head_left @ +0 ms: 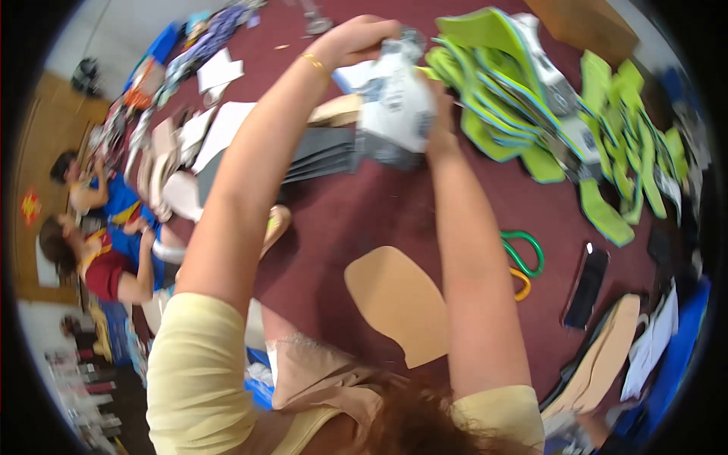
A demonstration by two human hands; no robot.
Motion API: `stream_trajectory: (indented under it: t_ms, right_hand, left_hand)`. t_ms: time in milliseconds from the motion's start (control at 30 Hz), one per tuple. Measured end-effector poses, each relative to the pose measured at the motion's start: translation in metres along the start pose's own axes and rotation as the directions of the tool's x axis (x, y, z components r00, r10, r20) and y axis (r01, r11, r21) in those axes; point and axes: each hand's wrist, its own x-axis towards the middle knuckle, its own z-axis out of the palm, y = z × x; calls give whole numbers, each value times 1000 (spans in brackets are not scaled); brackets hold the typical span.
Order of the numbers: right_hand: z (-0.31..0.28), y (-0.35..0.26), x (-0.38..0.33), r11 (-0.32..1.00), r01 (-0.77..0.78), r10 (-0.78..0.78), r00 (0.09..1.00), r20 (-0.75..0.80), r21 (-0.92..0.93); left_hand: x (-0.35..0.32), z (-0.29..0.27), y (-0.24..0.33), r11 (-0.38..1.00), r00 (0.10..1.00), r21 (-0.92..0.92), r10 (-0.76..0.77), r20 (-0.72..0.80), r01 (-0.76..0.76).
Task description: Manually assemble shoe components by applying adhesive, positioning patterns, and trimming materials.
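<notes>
Both my arms reach forward over the dark red table. A blurred white and grey printed plastic bag (396, 105) is between my hands. My left hand (362, 39) is closed on its top end. Along its right side, my right hand (443, 117) grips it, with the fingers partly hidden behind it. Beside my right hand is a pile of green shoe-shaped pieces with blue edges (489, 98). Fanned dark grey sheets (322, 155) lie left of the bag. Between my forearms a tan sole-shaped piece (398, 303) rests flat on the table.
Scissors with green and orange handles (528, 254) lie by my right forearm, near a dark phone (587, 287). More green pieces (622, 136) spread at the far right. Tan strips (603, 353) sit at the lower right. Two people (106, 235) work at the left.
</notes>
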Motion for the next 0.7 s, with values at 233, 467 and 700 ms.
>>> stream_trajectory:
  t_ms: [233,467,700]
  right_hand:
    - [-33,-19,4,956,126,-65,971,-229,265]
    - [-186,-190,-110,-10,-342,-343,884,318,940]
    - [-289,-184,-214,685,-37,-105,983,149,728]
  left_hand:
    - [-214,-24,59,885,966,-387,229,-124,-259]
    - [-417,9,31,955,939,-296,-96,-331,-7]
    - [-433,121,-29,913,949,-339,130,-286,-227]
